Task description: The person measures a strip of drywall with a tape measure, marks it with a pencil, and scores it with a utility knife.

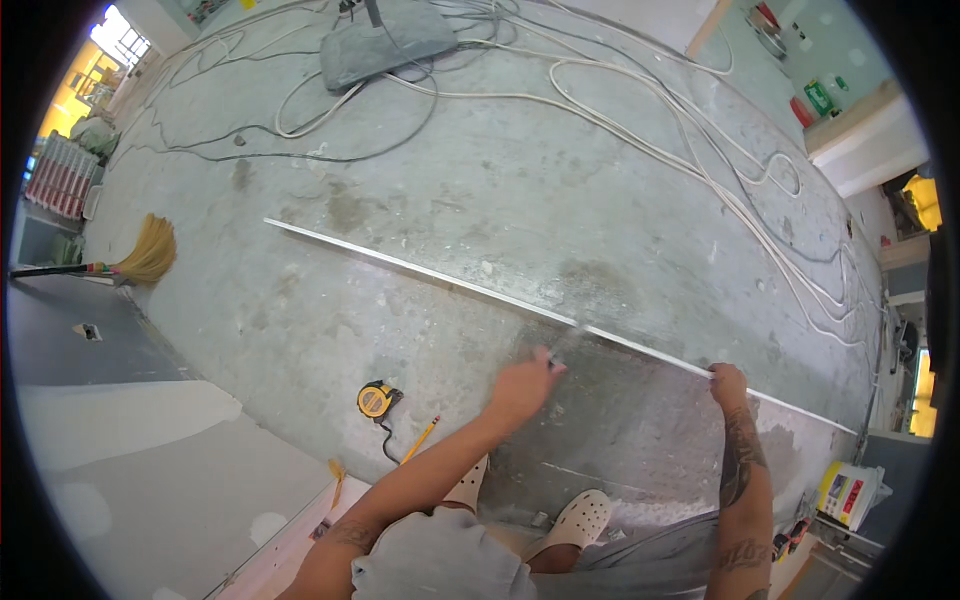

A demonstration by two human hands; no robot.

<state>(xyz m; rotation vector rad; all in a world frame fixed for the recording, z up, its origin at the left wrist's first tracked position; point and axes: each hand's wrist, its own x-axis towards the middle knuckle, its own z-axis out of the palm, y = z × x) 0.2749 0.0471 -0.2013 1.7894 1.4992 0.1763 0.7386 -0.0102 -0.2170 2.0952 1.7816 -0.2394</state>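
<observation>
A long, thin white strip of trim (430, 272) runs slantwise in front of me, from the far left to the near right. My right hand (728, 385) is closed around it toward its right end. Just on the near side of the strip, my left hand (524, 387) is closed on a slim grey tool (569, 345). Motion smears that tool, so its kind does not show; its tip reaches the strip. On the floor to the left of my left hand lie a yellow and black tape measure (376, 400) and a yellow pencil (422, 438).
Pale cables (640, 150) loop across the far and right floor (420, 190), around a grey base plate (385, 45). A straw broom (147, 250) lies at the left by a grey panel (110, 330). A white bucket (848, 495) stands near right. My clogs (583, 522) are below.
</observation>
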